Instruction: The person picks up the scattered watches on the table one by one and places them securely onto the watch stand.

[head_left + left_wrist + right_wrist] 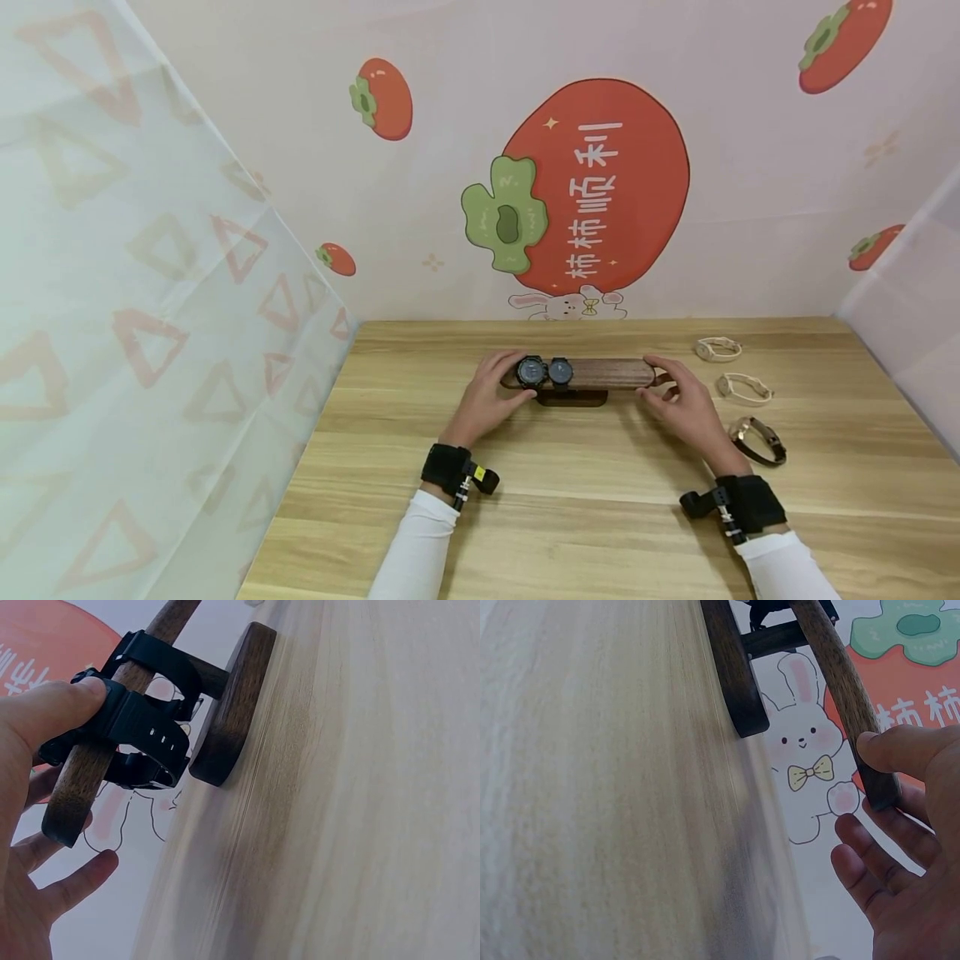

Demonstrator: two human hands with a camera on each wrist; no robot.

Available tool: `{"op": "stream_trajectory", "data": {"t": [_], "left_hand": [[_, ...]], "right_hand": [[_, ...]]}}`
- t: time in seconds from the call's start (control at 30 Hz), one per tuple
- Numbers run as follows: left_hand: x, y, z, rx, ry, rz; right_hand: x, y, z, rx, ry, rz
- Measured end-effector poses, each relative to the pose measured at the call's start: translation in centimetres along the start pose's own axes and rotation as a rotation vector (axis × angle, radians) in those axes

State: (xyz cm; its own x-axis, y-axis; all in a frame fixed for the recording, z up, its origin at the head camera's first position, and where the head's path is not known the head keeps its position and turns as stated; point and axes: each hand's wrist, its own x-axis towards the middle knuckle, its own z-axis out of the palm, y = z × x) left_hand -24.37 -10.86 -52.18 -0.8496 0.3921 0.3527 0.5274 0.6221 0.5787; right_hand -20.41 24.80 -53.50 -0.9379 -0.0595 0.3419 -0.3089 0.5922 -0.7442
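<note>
A dark wooden watch stand rises on its flat base towards the back of the table. Two black watches hang side by side on the left part of its bar. My left hand is at that end, its thumb on the outer watch and some fingers behind the bar; the other three spread loosely. Further in sits the second watch, which that hand leaves free. At the opposite end my right hand pinches the bar's tip between thumb and fingers.
To the right on the wooden table lie two pale watches, one farther back and one nearer. A dark-strapped watch lies in front of them, beside the right wrist. A printed backdrop stands behind the table.
</note>
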Motion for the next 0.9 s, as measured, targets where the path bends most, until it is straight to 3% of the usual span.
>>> {"op": "stream_trajectory", "data": {"t": [0.5, 0.9], "left_hand": [[-0.1, 0.0, -0.1, 0.009, -0.021, -0.009], [-1.0, -0.2, -0.9, -0.079, -0.052, -0.045]], "right_hand": [[-0.1, -0.3, -0.2, -0.009, -0.006, -0.002], [0.1, 0.0, -0.2, -0.028, -0.013, -0.013]]}}
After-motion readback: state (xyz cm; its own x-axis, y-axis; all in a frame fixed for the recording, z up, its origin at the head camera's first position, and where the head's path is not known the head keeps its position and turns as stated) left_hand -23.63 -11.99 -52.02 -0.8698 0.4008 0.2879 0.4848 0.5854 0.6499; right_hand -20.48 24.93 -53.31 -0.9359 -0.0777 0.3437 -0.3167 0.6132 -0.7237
